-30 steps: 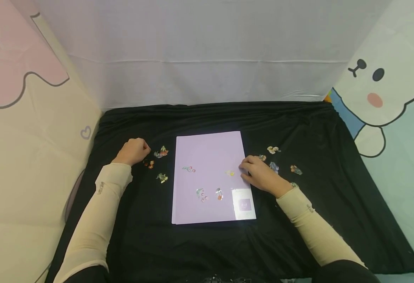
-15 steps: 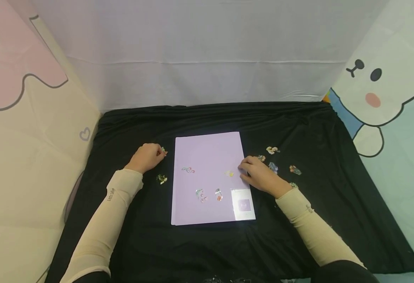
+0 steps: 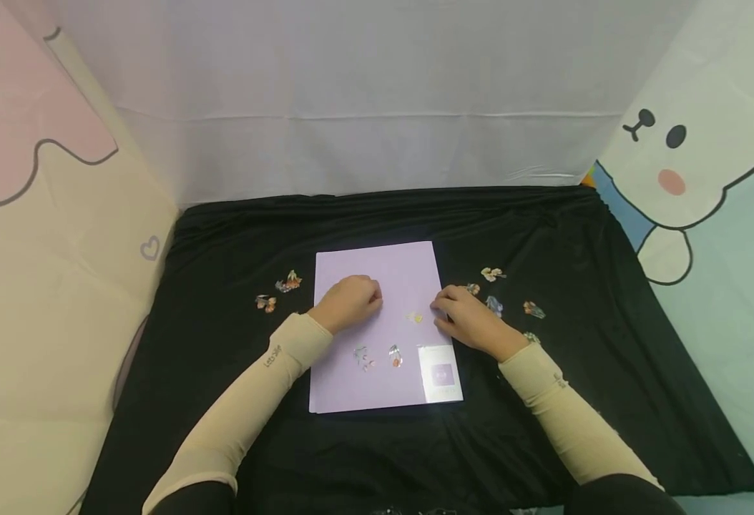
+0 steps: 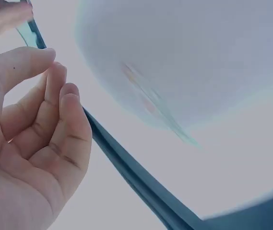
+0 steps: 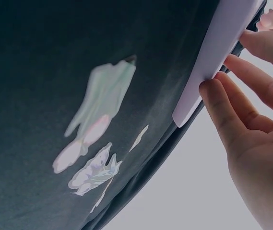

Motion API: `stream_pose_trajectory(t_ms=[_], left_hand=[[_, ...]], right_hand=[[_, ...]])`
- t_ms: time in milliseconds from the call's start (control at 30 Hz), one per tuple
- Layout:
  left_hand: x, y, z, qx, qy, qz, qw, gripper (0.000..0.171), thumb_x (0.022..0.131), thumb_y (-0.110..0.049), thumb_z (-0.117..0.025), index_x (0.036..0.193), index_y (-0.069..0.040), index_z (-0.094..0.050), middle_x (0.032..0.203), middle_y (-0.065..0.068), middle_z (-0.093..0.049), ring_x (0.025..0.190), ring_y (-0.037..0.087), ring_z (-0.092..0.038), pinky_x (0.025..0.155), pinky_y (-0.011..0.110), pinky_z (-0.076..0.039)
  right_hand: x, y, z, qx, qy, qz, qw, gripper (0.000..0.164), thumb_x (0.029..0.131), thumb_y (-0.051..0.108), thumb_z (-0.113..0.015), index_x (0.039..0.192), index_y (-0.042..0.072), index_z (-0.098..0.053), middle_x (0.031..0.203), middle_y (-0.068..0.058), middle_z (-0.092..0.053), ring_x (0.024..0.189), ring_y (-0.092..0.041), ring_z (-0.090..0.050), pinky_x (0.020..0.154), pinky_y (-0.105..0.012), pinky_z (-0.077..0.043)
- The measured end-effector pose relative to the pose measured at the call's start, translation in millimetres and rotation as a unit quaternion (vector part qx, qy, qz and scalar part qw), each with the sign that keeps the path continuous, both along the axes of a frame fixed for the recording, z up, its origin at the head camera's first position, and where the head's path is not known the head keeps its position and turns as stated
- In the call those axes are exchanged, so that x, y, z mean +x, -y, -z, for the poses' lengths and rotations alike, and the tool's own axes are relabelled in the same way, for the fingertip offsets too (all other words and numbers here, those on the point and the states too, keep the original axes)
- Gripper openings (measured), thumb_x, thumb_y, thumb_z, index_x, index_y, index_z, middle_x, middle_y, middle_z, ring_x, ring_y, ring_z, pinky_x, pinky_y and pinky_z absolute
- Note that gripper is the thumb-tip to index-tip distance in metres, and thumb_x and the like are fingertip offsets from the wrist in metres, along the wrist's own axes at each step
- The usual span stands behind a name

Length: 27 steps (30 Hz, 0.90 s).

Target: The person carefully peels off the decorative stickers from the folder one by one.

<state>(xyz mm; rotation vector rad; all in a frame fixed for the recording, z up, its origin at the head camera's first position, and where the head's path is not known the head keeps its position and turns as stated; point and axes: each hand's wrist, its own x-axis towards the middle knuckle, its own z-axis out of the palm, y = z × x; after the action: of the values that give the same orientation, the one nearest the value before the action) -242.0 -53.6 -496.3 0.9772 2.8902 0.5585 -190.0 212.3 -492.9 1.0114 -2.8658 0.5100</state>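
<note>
My left hand (image 3: pixel 348 304) is over the left half of a pale purple sheet or folder (image 3: pixel 377 390). In the left wrist view, its fingers (image 4: pixel 74 120) are loosely bent toward the thumb, with nothing visible between them. A tulip cut-out (image 4: pixel 160 103) with a green stem lies on the purple surface beside that hand. My right hand (image 3: pixel 473 318) rests on the folder's right edge, fairly straight fingertips touching it. Other clear flower cut-outs lie on the folder: a yellow one (image 3: pixel 415 317), a pink one (image 3: pixel 364 357) and an orange one (image 3: pixel 395 355).
Black cloth (image 3: pixel 364 458) covers the table. To the left lie an orange flower cut-out (image 3: pixel 265 303) and a small cluster of others (image 3: pixel 288 281). Several more are scattered at right, including a cream one (image 3: pixel 493 274) and a blue one (image 3: pixel 494 306). White cloth (image 3: pixel 364 150) hangs behind.
My left hand first slid right to the flower cut-outs at left, then moved right onto the folder. It now covers the tulip there. The right hand has stayed on the folder's edge.
</note>
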Motion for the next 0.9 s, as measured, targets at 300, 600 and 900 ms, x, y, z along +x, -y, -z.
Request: stream_pose_trajectory(t_ms=[300, 600, 900], left_hand=[[5.4, -46.1, 1.5, -0.010, -0.002, 0.089, 0.9960, 0.009, 0.095, -0.012, -0.065, 0.095, -0.010, -0.073, 0.085, 0.000, -0.065, 0.077, 0.014, -0.061, 0.072, 0.028, -0.051], [8.7, -61.6, -4.5, -0.017, -0.006, 0.122, 0.9923, 0.008, 0.095, -0.012, -0.067, 0.097, -0.010, -0.074, 0.087, 0.002, -0.066, 0.078, 0.016, -0.062, 0.072, 0.030, -0.051], [9.3, -61.3, -4.9, -0.026, -0.028, 0.156, 0.9870, 0.013, 0.094, -0.009, -0.067, 0.101, -0.013, -0.078, 0.090, 0.002, -0.068, 0.078, 0.016, -0.063, 0.072, 0.029, -0.052]], right_hand=[[-2.4, -1.5, 3.8, -0.011, -0.020, -0.021, 1.000, 0.023, 0.085, 0.003, -0.078, 0.104, -0.007, -0.069, 0.104, -0.018, -0.061, 0.095, -0.030, -0.062, 0.085, -0.042, -0.051], [-4.7, -2.0, 2.8, -0.013, -0.021, -0.021, 0.999, 0.024, 0.085, 0.004, -0.077, 0.105, -0.007, -0.070, 0.104, -0.017, -0.061, 0.094, -0.030, -0.061, 0.086, -0.042, -0.051], [-3.8, -2.9, 4.2, -0.010, -0.029, -0.027, 0.999, 0.022, 0.085, 0.004, -0.078, 0.103, -0.006, -0.069, 0.103, -0.018, -0.061, 0.094, -0.031, -0.061, 0.085, -0.043, -0.052]])
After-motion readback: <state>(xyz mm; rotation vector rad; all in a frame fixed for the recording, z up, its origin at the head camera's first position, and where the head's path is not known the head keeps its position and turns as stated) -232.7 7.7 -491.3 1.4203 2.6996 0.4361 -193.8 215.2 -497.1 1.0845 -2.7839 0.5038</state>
